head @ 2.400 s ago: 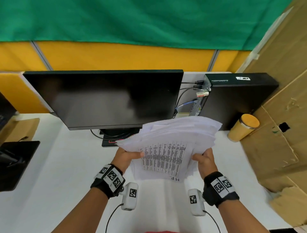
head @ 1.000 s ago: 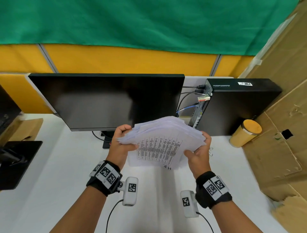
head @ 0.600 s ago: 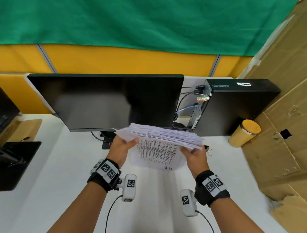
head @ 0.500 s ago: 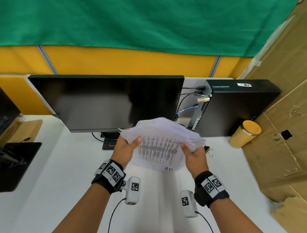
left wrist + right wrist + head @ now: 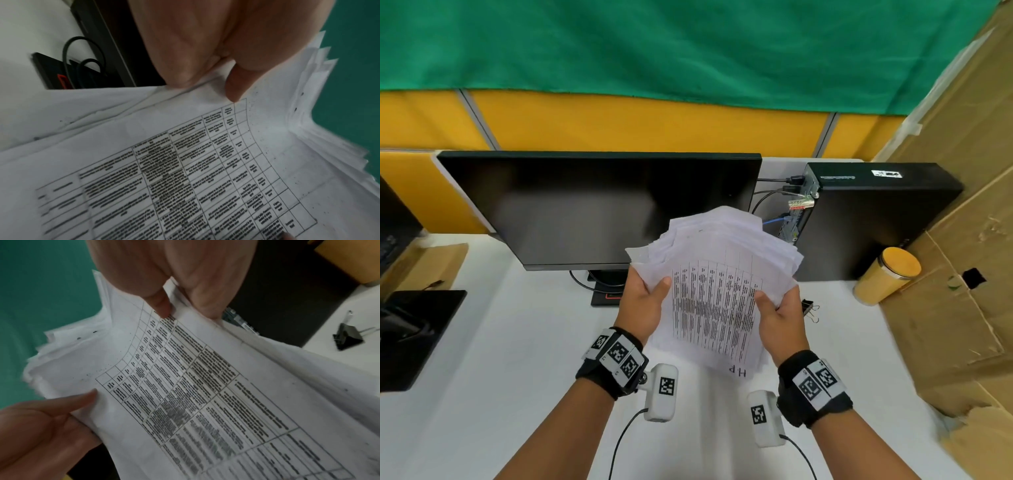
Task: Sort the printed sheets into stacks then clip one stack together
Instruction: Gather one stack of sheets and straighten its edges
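Note:
An uneven sheaf of printed sheets (image 5: 714,294) is held up above the white desk (image 5: 517,342), its top page showing a dense table of text. My left hand (image 5: 643,301) grips the sheaf's left edge, thumb on the top page (image 5: 205,170). My right hand (image 5: 779,313) grips the right edge, thumb on top and fingers underneath, as the right wrist view of the sheets (image 5: 195,386) shows. A black binder clip (image 5: 808,307) lies on the desk just right of my right hand; the right wrist view also catches this clip (image 5: 347,337).
A dark monitor (image 5: 599,209) stands right behind the sheets, its base and cables (image 5: 602,291) below. A black computer case (image 5: 873,219) sits at the back right, with a yellow tumbler (image 5: 887,275) and cardboard (image 5: 962,274) to its right. A black device (image 5: 410,335) sits at the left.
Both hands kept hold of the sheaf and shuffled it. It tilted flat and edge-on, then came back up with the printed page facing me; its edges are still uneven.

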`<action>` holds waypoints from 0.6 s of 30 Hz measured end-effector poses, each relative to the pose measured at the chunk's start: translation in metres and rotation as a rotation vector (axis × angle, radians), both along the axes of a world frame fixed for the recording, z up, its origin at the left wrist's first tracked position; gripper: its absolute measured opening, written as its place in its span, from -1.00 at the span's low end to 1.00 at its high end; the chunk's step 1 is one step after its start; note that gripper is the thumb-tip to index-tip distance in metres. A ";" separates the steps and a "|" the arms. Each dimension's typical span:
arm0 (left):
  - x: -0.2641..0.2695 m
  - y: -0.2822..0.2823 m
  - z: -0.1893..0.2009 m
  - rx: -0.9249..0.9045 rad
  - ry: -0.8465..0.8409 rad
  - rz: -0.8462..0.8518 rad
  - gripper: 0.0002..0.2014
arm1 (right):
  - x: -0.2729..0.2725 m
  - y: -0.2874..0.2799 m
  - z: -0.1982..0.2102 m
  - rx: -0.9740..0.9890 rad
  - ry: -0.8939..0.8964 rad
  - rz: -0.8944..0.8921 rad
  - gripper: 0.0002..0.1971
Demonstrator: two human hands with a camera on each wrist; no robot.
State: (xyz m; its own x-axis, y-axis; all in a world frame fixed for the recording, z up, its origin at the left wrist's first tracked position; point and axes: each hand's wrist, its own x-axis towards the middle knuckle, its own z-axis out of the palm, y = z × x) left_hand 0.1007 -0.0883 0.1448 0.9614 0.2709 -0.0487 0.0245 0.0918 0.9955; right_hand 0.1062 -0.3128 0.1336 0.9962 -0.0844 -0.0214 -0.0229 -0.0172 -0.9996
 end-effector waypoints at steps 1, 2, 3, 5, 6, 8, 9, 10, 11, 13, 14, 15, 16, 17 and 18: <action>-0.001 -0.001 0.003 -0.019 -0.028 0.009 -0.49 | 0.001 -0.001 0.001 0.004 -0.018 -0.001 -0.57; -0.002 -0.001 0.005 -0.045 -0.051 0.011 -0.48 | 0.001 -0.002 0.000 -0.005 -0.025 -0.004 -0.53; -0.003 -0.001 0.006 -0.066 -0.070 0.010 -0.47 | 0.001 -0.003 -0.001 -0.015 -0.026 -0.006 -0.49; -0.006 -0.002 0.006 -0.088 -0.099 0.009 -0.47 | -0.001 -0.005 -0.004 -0.027 -0.022 -0.012 -0.45; -0.007 -0.002 0.006 -0.095 -0.112 0.013 -0.47 | -0.002 -0.006 -0.004 -0.018 -0.026 -0.018 -0.46; -0.007 -0.003 0.007 -0.110 -0.145 0.020 -0.49 | -0.004 -0.006 -0.002 0.017 -0.046 -0.039 -0.43; -0.006 -0.003 0.007 -0.115 -0.157 0.021 -0.49 | -0.003 -0.006 -0.001 0.033 -0.054 -0.050 -0.41; -0.006 -0.002 0.008 -0.120 -0.165 0.021 -0.49 | -0.002 -0.007 0.000 0.034 -0.061 -0.051 -0.41; -0.006 -0.001 0.008 -0.117 -0.170 0.021 -0.49 | -0.001 -0.008 0.000 0.028 -0.068 -0.057 -0.42; -0.005 0.003 0.007 -0.119 -0.163 0.023 -0.45 | 0.001 -0.010 -0.002 -0.015 -0.058 -0.054 -0.46; -0.004 0.006 0.004 -0.134 -0.149 0.021 -0.40 | 0.002 -0.012 -0.003 -0.042 -0.038 -0.048 -0.48; -0.004 0.009 0.002 -0.152 -0.138 0.011 -0.33 | 0.001 -0.013 -0.004 -0.044 -0.022 -0.043 -0.48; -0.004 0.011 0.000 -0.158 -0.130 -0.007 -0.26 | 0.001 -0.015 -0.006 -0.033 -0.011 -0.027 -0.46; -0.004 0.012 -0.002 -0.146 -0.124 -0.034 -0.22 | 0.001 -0.015 -0.006 -0.002 -0.003 -0.007 -0.43; -0.003 0.013 -0.003 -0.134 -0.122 -0.057 -0.20 | 0.001 -0.016 -0.007 0.015 0.004 0.014 -0.41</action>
